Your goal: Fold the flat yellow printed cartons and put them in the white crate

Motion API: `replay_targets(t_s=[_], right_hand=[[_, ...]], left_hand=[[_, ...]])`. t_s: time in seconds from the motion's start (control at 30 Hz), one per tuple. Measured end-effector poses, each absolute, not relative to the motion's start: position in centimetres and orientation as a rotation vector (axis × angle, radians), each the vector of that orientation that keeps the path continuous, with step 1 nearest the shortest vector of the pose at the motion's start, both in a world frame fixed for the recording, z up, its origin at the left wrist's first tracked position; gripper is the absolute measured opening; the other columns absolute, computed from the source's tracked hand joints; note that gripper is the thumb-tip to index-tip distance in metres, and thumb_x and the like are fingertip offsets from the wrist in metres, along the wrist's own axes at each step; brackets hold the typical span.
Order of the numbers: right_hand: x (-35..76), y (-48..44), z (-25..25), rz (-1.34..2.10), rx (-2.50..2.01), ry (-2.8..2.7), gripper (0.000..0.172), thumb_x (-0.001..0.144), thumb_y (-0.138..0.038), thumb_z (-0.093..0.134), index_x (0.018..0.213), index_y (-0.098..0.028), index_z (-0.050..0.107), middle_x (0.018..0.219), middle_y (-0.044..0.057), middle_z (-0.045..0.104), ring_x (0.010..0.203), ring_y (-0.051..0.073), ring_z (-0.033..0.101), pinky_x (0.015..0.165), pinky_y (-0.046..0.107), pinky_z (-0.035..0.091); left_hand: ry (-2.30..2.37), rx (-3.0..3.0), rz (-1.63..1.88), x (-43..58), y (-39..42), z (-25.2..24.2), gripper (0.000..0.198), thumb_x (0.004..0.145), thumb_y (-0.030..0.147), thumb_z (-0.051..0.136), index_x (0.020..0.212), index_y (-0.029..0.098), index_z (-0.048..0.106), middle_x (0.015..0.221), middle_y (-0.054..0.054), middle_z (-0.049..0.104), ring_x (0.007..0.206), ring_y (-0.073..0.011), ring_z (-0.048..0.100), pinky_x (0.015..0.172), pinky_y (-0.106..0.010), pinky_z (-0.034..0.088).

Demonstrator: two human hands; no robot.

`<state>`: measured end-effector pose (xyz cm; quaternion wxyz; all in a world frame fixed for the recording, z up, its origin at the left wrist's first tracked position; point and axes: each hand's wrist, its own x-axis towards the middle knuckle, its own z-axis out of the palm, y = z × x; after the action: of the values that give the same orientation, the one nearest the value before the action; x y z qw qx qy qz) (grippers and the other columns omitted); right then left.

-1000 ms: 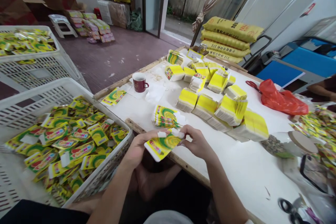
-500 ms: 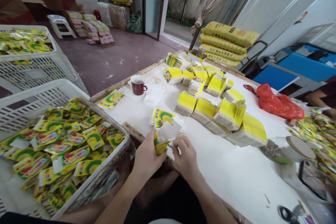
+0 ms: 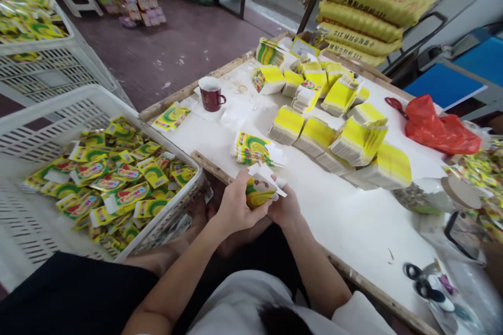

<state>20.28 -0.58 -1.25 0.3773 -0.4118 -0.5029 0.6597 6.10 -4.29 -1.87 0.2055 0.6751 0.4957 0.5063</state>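
My left hand (image 3: 238,204) is closed around a small yellow-and-green printed packet (image 3: 259,196), whose white flap stands up. Against the packet's right side is my right hand (image 3: 285,207), its fingers curled and partly hidden behind the flap; what they grip is not clear. Just beyond both hands, a small stack of similar printed packets (image 3: 253,149) lies on the white tabletop (image 3: 334,230). Many finished-looking yellow packets (image 3: 129,180) fill part of the white plastic crate (image 3: 173,152) to my left.
A dark red mug (image 3: 211,95) stands near the table's left edge. Bundled yellow cards (image 3: 314,133) form rows across the middle. On the right are a red plastic bag (image 3: 440,125), a phone (image 3: 466,235) and black-handled scissors (image 3: 422,285). Yellow sacks (image 3: 365,15) are piled behind.
My view has tilted downward. My right hand has moved from a pinch beside the packet to close against its right side, and the packet's flap has shifted.
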Motion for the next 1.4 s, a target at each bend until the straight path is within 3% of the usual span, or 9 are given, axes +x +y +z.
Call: replay_targets(t_s=[0.1, 0.27, 0.67, 0.73, 0.83, 0.93, 1.07, 1.2, 1.4], right_hand=[[18.7, -2.0, -2.0, 2.010, -0.873, -0.825, 0.039, 0.079, -0.059, 0.065, 0.096, -0.024, 0.069, 0.081, 0.005, 0.075, 0.092, 0.028, 0.072, 0.085, 0.043, 0.060], [18.5, -2.3, -1.8, 1.876, -0.770, -0.867, 0.069, 0.071, -0.077, 0.069, 0.119, -0.027, 0.067, 0.113, 0.010, 0.073, 0.122, 0.032, 0.061, 0.102, 0.049, 0.053], [20.1, 0.0, -0.8, 1.538, -1.143, -1.523, 0.047, 0.092, -0.058, 0.056, 0.097, -0.016, 0.076, 0.094, 0.007, 0.077, 0.102, 0.029, 0.069, 0.097, 0.045, 0.054], [20.4, -0.5, -1.1, 1.438, -1.134, -1.675, 0.043, 0.094, -0.051, 0.055, 0.114, -0.017, 0.073, 0.110, 0.008, 0.076, 0.112, 0.030, 0.067, 0.101, 0.045, 0.053], [20.8, -1.3, -2.0, 1.249, -1.060, -1.856, 0.053, 0.093, -0.035, 0.058, 0.144, -0.023, 0.055, 0.146, 0.008, 0.059, 0.135, 0.028, 0.054, 0.114, 0.044, 0.044], [21.1, -1.2, -3.3, 1.098, -1.096, -1.795, 0.053, 0.097, -0.030, 0.049, 0.149, -0.023, 0.049, 0.147, 0.010, 0.058, 0.136, 0.026, 0.055, 0.114, 0.046, 0.045], [21.9, -0.4, -4.5, 0.905, -1.149, -1.715, 0.056, 0.100, -0.034, 0.044, 0.155, -0.022, 0.039, 0.147, 0.015, 0.058, 0.131, 0.028, 0.060, 0.108, 0.049, 0.051], [23.4, 0.3, -3.7, 0.708, -0.994, -2.067, 0.044, 0.099, -0.027, 0.048, 0.142, -0.025, 0.057, 0.159, 0.013, 0.044, 0.145, 0.028, 0.045, 0.111, 0.044, 0.048], [25.3, 2.2, -0.8, 0.824, -0.776, -2.313, 0.024, 0.097, -0.025, 0.056, 0.115, -0.026, 0.072, 0.143, 0.012, 0.059, 0.137, 0.026, 0.055, 0.108, 0.042, 0.050]], left_hand=[[1.379, 1.815, 1.481, 6.0, -4.0, -2.3, 0.070, 0.078, 0.037, 0.071, 0.135, 0.018, 0.035, 0.104, -0.007, 0.065, 0.091, -0.0228, 0.069, 0.078, -0.034, 0.057], [1.334, 1.778, 1.513, 5.4, -3.4, -2.3, 0.061, 0.077, 0.031, 0.071, 0.126, 0.022, 0.037, 0.103, -0.004, 0.063, 0.086, -0.0187, 0.067, 0.076, -0.030, 0.055], [1.538, 1.999, 0.888, 4.2, -2.6, -2.4, 0.062, 0.071, 0.023, 0.066, 0.123, 0.022, 0.032, 0.100, -0.007, 0.064, 0.091, -0.0309, 0.070, 0.074, -0.041, 0.056], [1.511, 1.975, 0.810, 4.4, -2.7, -2.6, 0.067, 0.072, 0.024, 0.064, 0.128, 0.021, 0.028, 0.100, -0.009, 0.063, 0.092, -0.0323, 0.070, 0.074, -0.043, 0.057], [1.431, 1.979, 0.851, 5.1, -2.8, -3.2, 0.069, 0.075, 0.025, 0.062, 0.133, 0.019, 0.024, 0.113, -0.014, 0.060, 0.101, -0.0324, 0.068, 0.079, -0.045, 0.058], [1.554, 2.026, 1.000, 5.8, -2.8, -3.5, 0.075, 0.070, 0.018, 0.064, 0.133, 0.017, 0.025, 0.129, -0.021, 0.051, 0.118, -0.0359, 0.060, 0.092, -0.052, 0.055], [1.739, 2.117, 1.003, 5.3, -2.8, -2.5, 0.065, 0.069, 0.014, 0.068, 0.127, 0.018, 0.039, 0.122, -0.016, 0.060, 0.115, -0.0359, 0.061, 0.096, -0.053, 0.052], [1.631, 2.181, 1.063, 3.5, -2.7, -1.2, 0.053, 0.073, 0.022, 0.074, 0.120, 0.019, 0.050, 0.109, -0.010, 0.068, 0.102, -0.0308, 0.067, 0.091, -0.045, 0.055], [1.544, 2.218, 1.098, 2.4, -2.6, -0.7, 0.054, 0.072, 0.026, 0.077, 0.119, 0.017, 0.053, 0.106, -0.011, 0.071, 0.098, -0.0302, 0.069, 0.089, -0.044, 0.057]])
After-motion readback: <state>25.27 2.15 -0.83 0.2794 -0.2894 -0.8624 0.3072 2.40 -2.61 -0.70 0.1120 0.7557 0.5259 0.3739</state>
